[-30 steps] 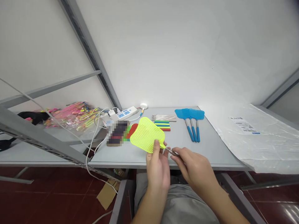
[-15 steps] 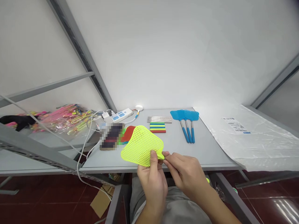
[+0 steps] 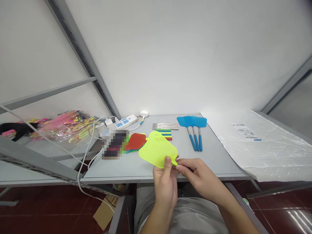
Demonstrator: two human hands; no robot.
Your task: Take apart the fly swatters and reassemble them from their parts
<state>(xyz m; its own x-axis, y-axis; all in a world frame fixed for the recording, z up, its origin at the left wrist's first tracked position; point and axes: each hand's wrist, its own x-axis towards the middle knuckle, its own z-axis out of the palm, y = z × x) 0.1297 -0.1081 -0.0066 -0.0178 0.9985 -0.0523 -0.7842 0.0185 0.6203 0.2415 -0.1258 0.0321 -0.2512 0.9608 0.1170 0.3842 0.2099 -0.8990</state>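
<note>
My left hand (image 3: 167, 178) grips a yellow-green fly swatter head (image 3: 157, 149) near its neck, thumb lying on the perforated face. The fingers of my right hand (image 3: 198, 175) pinch the narrow end of that neck; whatever runs on into the palm is hidden. Just beyond the swatter lie red, blue and yellow-green handle grips (image 3: 165, 134), partly covered by it. A row of thin metal rods (image 3: 165, 126) is behind them. Left of the held swatter, a red swatter head (image 3: 136, 142) tops a stack of other colours.
Three blue fly swatters (image 3: 195, 130) lie fanned on the grey table (image 3: 219, 159). White plastic packaging (image 3: 243, 143) covers the right side. A power strip (image 3: 125, 122) with cables, a blurred-out object (image 3: 115, 144) and bagged colourful items (image 3: 70, 125) are at left.
Both hands have shifted right with the yellow-green swatter, uncovering more of the red head. The right fingers have changed their pinch at the neck. A yellow-green tip below my right forearm is out of sight.
</note>
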